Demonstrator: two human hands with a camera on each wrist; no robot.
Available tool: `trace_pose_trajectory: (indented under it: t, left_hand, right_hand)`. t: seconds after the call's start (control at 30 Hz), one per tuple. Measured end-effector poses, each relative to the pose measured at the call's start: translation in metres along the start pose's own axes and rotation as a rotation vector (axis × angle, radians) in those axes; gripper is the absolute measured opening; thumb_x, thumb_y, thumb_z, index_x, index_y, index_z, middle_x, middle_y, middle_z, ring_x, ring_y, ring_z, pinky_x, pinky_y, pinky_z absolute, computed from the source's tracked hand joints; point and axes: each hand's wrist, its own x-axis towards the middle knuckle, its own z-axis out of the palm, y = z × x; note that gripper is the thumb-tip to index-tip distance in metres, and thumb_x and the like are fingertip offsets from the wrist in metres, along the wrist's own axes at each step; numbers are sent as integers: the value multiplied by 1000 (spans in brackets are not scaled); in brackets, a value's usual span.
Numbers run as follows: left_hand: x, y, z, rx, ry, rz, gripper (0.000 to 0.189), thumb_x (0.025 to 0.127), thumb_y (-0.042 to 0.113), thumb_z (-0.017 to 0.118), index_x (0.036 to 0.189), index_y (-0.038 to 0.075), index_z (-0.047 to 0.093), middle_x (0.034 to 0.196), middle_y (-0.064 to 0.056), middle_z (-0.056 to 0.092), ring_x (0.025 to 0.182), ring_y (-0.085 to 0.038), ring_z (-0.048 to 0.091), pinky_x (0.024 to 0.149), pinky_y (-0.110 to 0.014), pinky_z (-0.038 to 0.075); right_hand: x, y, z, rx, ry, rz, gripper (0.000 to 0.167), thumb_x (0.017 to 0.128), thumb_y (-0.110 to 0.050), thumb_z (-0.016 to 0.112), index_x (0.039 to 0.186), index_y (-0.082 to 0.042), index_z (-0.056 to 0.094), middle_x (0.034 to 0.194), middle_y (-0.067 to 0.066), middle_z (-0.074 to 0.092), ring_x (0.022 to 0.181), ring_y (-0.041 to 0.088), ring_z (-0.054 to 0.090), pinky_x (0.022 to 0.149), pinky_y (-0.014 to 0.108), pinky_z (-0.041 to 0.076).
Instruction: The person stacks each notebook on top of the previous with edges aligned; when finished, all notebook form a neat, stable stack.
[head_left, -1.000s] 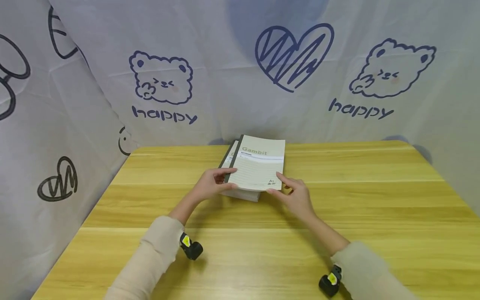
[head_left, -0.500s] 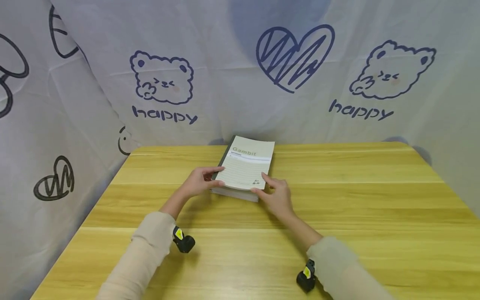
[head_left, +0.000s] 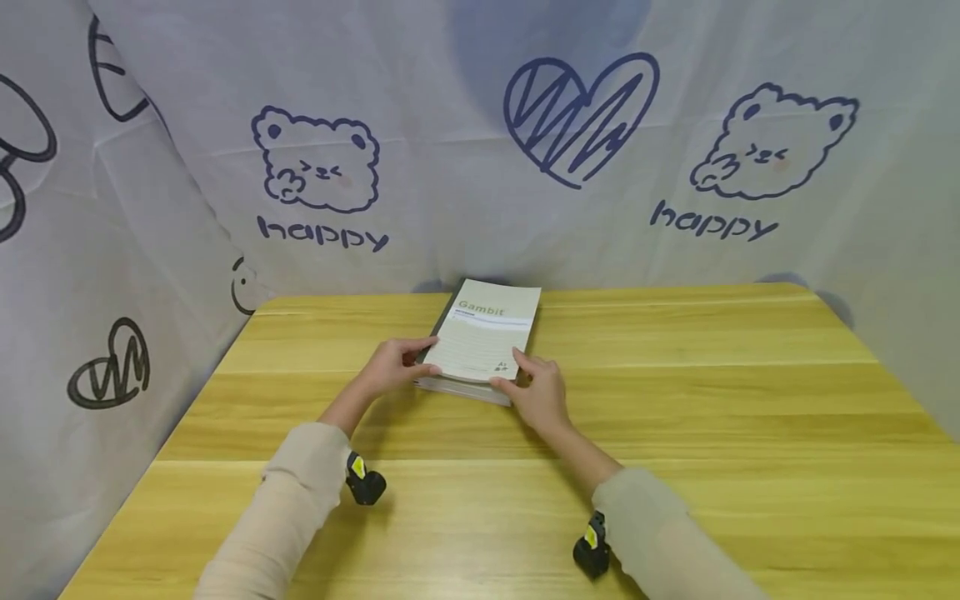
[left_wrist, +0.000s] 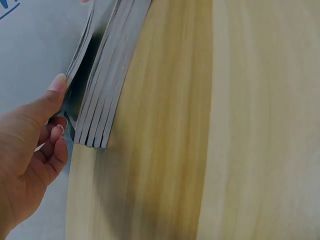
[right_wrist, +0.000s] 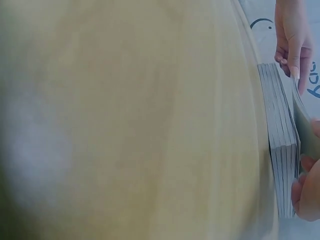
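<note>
A white notebook (head_left: 483, 329) with a dark spine and "Gambit" on its cover lies between my two hands in the head view. Below it is a stack of several notebooks (head_left: 465, 389); the left wrist view shows a gap between the stack's grey page edges (left_wrist: 107, 80) and the upper notebook (left_wrist: 80, 52). My left hand (head_left: 390, 365) pinches the notebook near its front left corner, thumb on top. At the front right corner my right hand (head_left: 542, 396) holds it by thumb and fingers. Its grip is only partly seen in the right wrist view, at the edge.
The wooden table (head_left: 675, 433) extends around the stack on both sides and in front. Behind its far edge hangs a white cloth (head_left: 450, 167) with drawn bears and hearts, close to the stack's back end. Small black cameras (head_left: 366, 487) sit on both wrists.
Both hands have carried the notebook left and slightly down, so it now lines up over the stack. A second ago it was offset to the right, with the cover below showing.
</note>
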Motion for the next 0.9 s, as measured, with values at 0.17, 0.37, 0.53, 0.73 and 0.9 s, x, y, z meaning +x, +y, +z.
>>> trace_pose_trajectory:
  t: [0.17, 0.37, 0.53, 0.73, 0.9]
  left_hand:
    - [1, -3, 1, 89, -12, 19, 56, 83, 22, 68, 131, -1, 50, 59, 1, 37, 57, -12, 35, 52, -20, 29]
    - [2, -6, 2, 157, -28, 37, 57, 84, 24, 67, 132, -2, 48, 59, 1, 37, 56, -11, 34, 52, -19, 29]
    - [1, -5, 1, 189, -36, 55, 56, 85, 22, 65, 131, -4, 48, 59, 1, 35, 56, -11, 34, 52, -20, 28]
    - [-1, -4, -1, 236, -39, 83, 56, 84, 22, 65, 129, -6, 49, 60, 1, 35, 57, -11, 35, 53, -20, 29]
    - [-1, -7, 0, 248, -41, 93, 56, 85, 22, 65, 130, -7, 48, 60, 0, 36, 57, -11, 35, 54, -20, 30]
  right_hand:
    - [2, -3, -1, -55, -46, 12, 58, 74, -23, 77, 122, 5, 57, 103, 19, 67, 80, 24, 50, 70, 30, 41]
    - [3, -3, 0, -69, -84, 8, 57, 75, -19, 76, 120, 8, 56, 76, 14, 58, 68, 15, 39, 58, 20, 32]
    - [3, -3, 3, -104, -96, -20, 57, 75, -18, 76, 119, 11, 56, 71, 11, 55, 65, 14, 39, 55, 19, 31]
    - [3, -5, 3, -150, -120, -26, 56, 75, -18, 76, 118, 11, 55, 70, 11, 55, 64, 13, 37, 56, 19, 29]
    - [2, -5, 3, -184, -135, -31, 56, 75, -18, 76, 118, 11, 56, 69, 11, 56, 63, 13, 36, 55, 19, 28]
